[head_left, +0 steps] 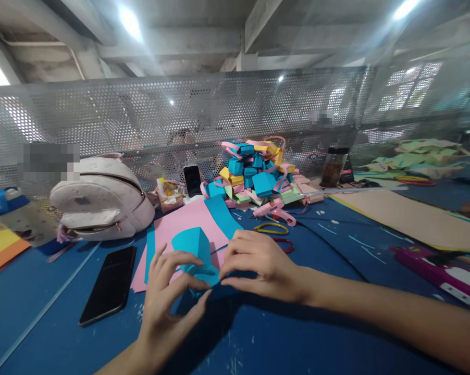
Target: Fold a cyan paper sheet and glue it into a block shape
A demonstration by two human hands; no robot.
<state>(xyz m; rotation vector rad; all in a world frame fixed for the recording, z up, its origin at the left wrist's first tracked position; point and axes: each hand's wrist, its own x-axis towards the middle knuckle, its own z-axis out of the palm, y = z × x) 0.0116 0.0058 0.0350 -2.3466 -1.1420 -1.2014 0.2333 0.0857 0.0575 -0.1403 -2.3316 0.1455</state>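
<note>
A bright blue folded paper piece [196,249], shaped partly like a small box, is held up just above the table between both hands. My left hand [167,291] grips its lower left side, the thumb below and fingers curled over it. With thumb and fingertips pressed together, my right hand [258,263] pinches the piece's lower right edge. Fingers cover much of its lower part. Behind it lie pink paper sheets [180,221] and a blue paper strip [224,216]. Scissors with a yellow and a red handle loop [272,228] rest beyond my right hand, partly hidden.
A pink glue gun [274,209] lies before a heap of blue and yellow paper boxes [254,174]. At left are a black phone [110,284], a white backpack [106,200] and a bottle [32,219]. A magenta power strip [438,271] lies at right; a perforated metal screen [141,114] stands behind.
</note>
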